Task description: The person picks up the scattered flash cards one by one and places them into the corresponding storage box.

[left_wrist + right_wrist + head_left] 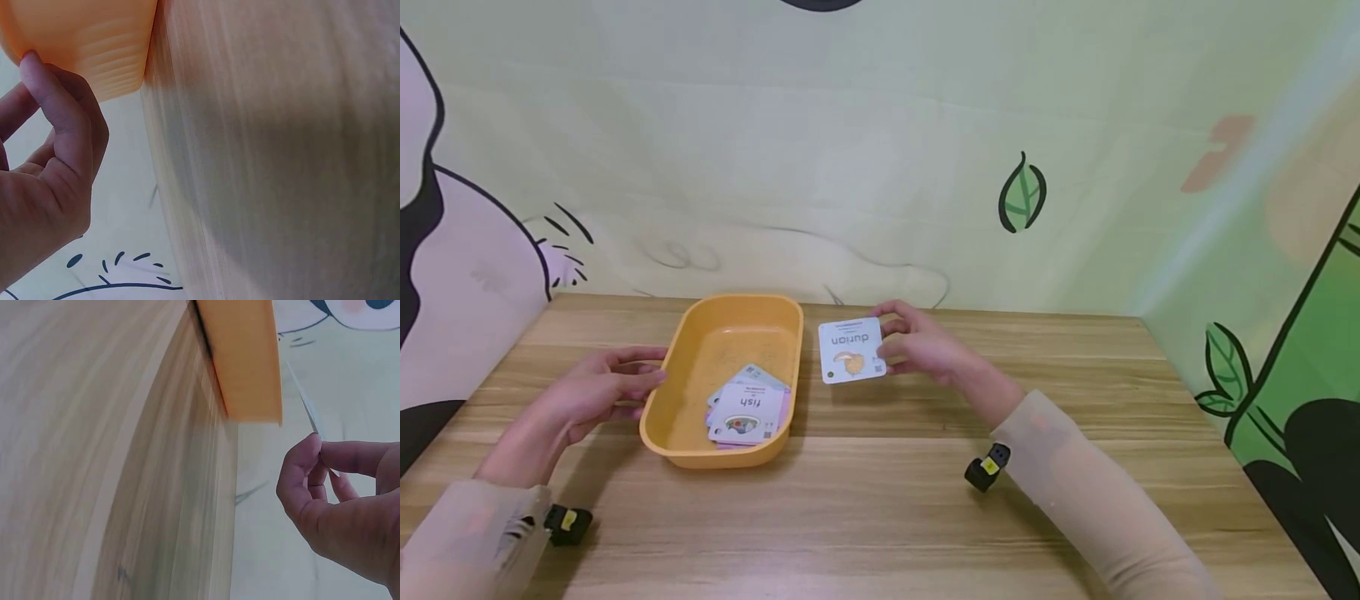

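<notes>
My right hand (pixel 925 340) pinches the edge of a white square flashcard (pixel 850 365) between thumb and fingers. The card bears the word "durian" and a fruit picture, its print upside down in the head view. It is held above the table, just right of a yellow-orange plastic tray (pixel 800 333); the right wrist view shows the card (pixel 306 406) nearly edge-on. Several cards lie in the tray's near end, a "fish" card (pixel 748 410) on top. At the tray's left rim, my left hand (pixel 597 390) rests its fingertips; in the left wrist view one fingertip overlaps the tray wall (pixel 115 56).
The wood-grain table (pixel 925 525) ends at the back against a pale green wall (pixel 880 167) printed with cartoon leaves and figures. A small black device (pixel 568 525) sits at the left cuff, another black device (pixel 987 468) at the right.
</notes>
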The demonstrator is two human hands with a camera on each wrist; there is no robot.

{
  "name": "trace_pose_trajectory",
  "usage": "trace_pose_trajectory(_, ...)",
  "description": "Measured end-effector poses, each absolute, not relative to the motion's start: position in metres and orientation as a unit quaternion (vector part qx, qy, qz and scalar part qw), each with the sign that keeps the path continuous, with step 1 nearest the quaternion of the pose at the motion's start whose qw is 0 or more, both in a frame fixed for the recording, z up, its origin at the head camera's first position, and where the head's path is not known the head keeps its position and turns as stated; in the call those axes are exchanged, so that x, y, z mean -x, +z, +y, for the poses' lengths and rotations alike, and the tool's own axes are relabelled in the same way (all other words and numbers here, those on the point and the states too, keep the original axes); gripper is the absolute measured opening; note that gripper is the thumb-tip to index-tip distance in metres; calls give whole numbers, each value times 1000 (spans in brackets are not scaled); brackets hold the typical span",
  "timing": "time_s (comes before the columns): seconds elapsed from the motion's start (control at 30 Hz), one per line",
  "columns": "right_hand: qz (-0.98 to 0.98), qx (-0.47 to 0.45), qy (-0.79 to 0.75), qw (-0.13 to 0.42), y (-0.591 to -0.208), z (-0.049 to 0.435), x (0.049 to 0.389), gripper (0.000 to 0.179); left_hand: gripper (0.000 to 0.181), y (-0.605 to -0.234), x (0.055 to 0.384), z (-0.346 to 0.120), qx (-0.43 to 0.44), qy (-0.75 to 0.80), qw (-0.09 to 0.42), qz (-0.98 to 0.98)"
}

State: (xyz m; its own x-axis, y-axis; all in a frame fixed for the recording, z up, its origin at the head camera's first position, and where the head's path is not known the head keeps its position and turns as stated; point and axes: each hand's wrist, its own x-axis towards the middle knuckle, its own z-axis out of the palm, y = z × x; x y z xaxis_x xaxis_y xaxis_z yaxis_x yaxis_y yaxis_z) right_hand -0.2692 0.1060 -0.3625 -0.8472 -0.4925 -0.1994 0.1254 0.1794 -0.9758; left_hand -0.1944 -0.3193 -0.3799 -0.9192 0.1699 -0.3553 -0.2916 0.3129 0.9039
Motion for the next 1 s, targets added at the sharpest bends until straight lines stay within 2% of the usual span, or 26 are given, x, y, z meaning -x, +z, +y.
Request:
trace_pose_trajectory(0.63,687,170,-650,277,-364,44,247,54,67,-382,194,-321,33,579,192,792)
trace_pose_trajectory(1.0,753,206,-582,226,-362,9,235,50,67,-381,194,-320,31,590,192,783)
